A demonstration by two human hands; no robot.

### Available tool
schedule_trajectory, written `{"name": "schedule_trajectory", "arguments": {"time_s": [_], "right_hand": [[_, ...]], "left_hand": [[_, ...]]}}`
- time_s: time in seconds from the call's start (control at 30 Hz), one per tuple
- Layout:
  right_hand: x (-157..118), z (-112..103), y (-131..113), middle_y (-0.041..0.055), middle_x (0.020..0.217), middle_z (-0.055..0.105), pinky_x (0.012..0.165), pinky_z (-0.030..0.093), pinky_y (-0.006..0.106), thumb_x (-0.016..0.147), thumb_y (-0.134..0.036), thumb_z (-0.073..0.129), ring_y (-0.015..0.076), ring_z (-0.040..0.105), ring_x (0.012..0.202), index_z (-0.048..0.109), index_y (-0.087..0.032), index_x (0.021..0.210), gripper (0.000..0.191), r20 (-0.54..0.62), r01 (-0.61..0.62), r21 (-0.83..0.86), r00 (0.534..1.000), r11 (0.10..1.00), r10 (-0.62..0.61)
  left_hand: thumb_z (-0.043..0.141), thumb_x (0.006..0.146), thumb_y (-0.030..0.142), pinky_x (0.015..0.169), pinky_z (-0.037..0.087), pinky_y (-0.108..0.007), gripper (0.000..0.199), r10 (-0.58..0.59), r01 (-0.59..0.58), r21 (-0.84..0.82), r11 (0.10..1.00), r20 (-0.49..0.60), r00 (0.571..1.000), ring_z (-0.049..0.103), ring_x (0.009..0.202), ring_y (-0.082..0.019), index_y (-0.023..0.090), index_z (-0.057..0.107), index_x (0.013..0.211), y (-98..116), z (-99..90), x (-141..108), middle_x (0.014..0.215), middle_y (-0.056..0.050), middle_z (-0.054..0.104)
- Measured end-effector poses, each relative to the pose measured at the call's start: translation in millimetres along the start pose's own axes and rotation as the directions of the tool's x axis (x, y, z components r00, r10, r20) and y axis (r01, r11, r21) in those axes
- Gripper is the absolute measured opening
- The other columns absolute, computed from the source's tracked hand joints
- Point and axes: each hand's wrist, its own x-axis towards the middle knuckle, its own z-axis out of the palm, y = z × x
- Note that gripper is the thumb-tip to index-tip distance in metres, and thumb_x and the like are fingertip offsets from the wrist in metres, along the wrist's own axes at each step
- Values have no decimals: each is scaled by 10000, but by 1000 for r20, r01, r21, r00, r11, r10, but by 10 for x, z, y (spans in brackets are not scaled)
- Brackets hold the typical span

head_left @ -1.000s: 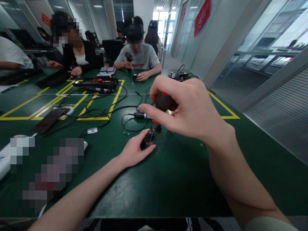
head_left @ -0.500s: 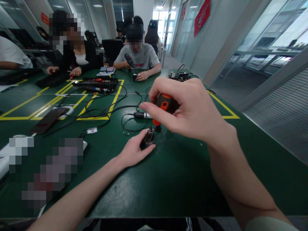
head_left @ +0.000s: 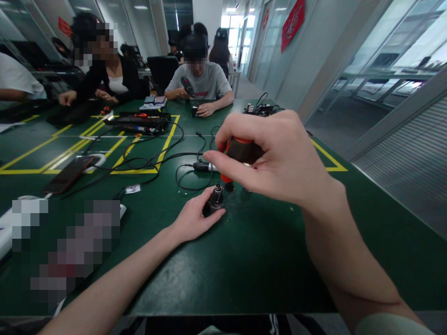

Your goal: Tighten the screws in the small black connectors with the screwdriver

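My right hand (head_left: pixel 272 158) is closed around the orange and black handle of a screwdriver (head_left: pixel 240 151), held upright with its orange collar pointing down. The lower shaft and tip are hard to make out beside a small dark metal part. My left hand (head_left: pixel 197 216) rests on the table with thumb and fingers wrapped round that dark cylindrical metal part (head_left: pixel 217 197), which stands upright with a thin post on top. Just behind it, another small dark piece (head_left: pixel 229 186) sits on the table, partly hidden by my right hand.
A black and silver pen-like tool (head_left: pixel 204 166) with a cable lies beyond my hands. Left are a phone (head_left: pixel 70 174), black cables and a blurred-out object (head_left: pixel 84 251). A black tray of tools (head_left: pixel 139 121) lies farther back. Across the table a person (head_left: pixel 200 79) holds a power screwdriver (head_left: pixel 187 86).
The screwdriver handle has turned slightly in my right hand, and its orange mark no longer faces me. My left hand stays put. The person at far left has shifted their hands.
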Motion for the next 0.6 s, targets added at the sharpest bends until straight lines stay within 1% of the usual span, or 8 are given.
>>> {"name": "schedule_trajectory", "arguments": {"time_s": [0.07,0.1,0.23,0.3,0.4,0.47,0.53,0.6], "right_hand": [[-11,5,-5,-7,702,626,617,380,315,951,-281,623,182,597,672,602,-226,905,74,2,5,17,1000,1000,-5],[-16,8,-5,-5,725,633,618,382,319,931,-255,615,182,589,671,604,-228,942,32,-2,7,21,1000,1000,-7],[-19,18,4,11,797,644,636,385,332,897,-269,618,192,577,689,601,-221,1017,130,-2,13,14,1000,1000,-13],[-9,20,9,11,768,627,638,378,330,925,-321,627,197,587,691,601,-217,990,126,1,6,1,1000,1000,-6],[4,21,11,7,715,605,638,369,326,983,-401,615,194,593,673,595,-214,918,199,2,-14,-9,1000,1000,14],[3,22,10,5,723,615,643,371,327,991,-366,605,188,590,665,597,-213,919,169,2,-13,8,1000,1000,13],[-6,24,9,2,747,629,648,375,329,966,-290,597,185,586,668,605,-213,965,77,4,1,32,1000,999,-1],[-14,25,9,-1,760,633,651,376,329,935,-255,590,185,583,677,609,-213,1004,82,3,17,48,1000,999,-17]], "left_hand": [[662,960,382,901,578,-364,490,5,-5,2,1000,-7,1000,751,977,-224,219,547,1408,-13,7,0,1129,-57,783],[662,960,382,895,578,-361,490,7,-7,2,1000,-11,1000,750,976,-224,220,548,1408,-18,10,0,1129,-55,782],[665,957,383,894,576,-357,489,13,-13,2,1000,-17,1000,749,978,-227,222,558,1407,-19,14,5,1128,-53,782],[665,957,379,899,575,-358,485,14,-14,-1,1000,-14,1000,751,982,-228,224,559,1405,-9,7,6,1132,-54,782],[665,961,378,896,576,-355,497,9,-9,-9,1000,-3,1000,757,981,-225,228,545,1419,8,-3,8,1131,-53,785],[664,962,378,887,577,-354,501,4,-4,-12,1000,1,1000,760,969,-224,227,540,1423,13,-5,8,1121,-52,787],[663,960,381,883,577,-356,494,2,-2,-10,1000,-1,1000,757,958,-224,223,546,1413,12,-2,7,1111,-51,786],[663,957,388,883,576,-362,490,0,0,-4,1000,-6,1000,753,961,-231,222,553,1404,10,3,6,1111,-52,784]]}}
